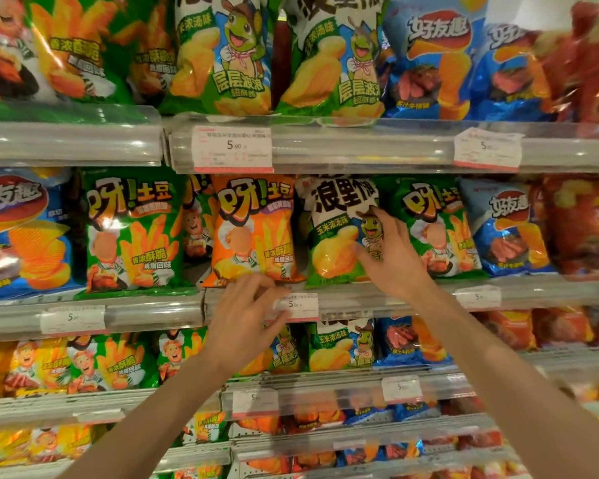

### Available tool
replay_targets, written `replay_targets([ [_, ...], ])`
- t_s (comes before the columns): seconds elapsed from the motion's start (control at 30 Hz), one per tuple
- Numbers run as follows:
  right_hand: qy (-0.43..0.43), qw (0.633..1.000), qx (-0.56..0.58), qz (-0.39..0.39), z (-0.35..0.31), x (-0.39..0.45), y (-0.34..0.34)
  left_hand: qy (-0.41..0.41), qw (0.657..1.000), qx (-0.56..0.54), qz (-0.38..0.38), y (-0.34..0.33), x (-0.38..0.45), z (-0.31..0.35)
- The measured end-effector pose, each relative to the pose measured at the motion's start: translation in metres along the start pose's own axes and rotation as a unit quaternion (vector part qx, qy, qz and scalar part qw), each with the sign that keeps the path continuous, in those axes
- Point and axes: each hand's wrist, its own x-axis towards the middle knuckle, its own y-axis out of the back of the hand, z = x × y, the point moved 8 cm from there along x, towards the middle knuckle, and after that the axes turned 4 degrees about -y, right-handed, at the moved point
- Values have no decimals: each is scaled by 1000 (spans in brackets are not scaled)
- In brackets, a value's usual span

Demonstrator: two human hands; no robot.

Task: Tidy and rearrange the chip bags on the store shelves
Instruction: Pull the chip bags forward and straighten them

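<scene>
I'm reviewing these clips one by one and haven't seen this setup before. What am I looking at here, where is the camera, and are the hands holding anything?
There is no machine here: a person works with two bare hands, and the single picture comes from a wide-angle camera worn on their head, looking forward and down at store shelves packed with chip bags.

The right hand lies with spread fingers against the front of a green and white bag with a turtle cartoon on the middle shelf; it touches rather than grips it. The left hand is at the shelf's front edge, just below the orange bag and beside a price tag. Its fingers are loosely curled and seem to hold nothing.

Green, blue and red bags fill the shelves above, below and to both sides.
</scene>
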Motion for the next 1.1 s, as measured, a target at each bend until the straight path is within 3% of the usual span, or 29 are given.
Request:
replay_targets([
  [0.13, -63, 987, 115, -90, 9, 18, -7, 1, 1000, -1, -9, 1, 2, 0],
  [0.27, -106, 970, 195, -98, 13, 30, -4, 2, 1000, -10, -20, 3, 2, -1],
  [0.7, -32, 966, 256, 25, -5, 27, 18, 2, 999, -27, -43, 2, 0, -6],
  [1.1, 5, 978, 200, -63, 3, 17, -12, 12, 998, -47, -45, 4, -2, -9],
])
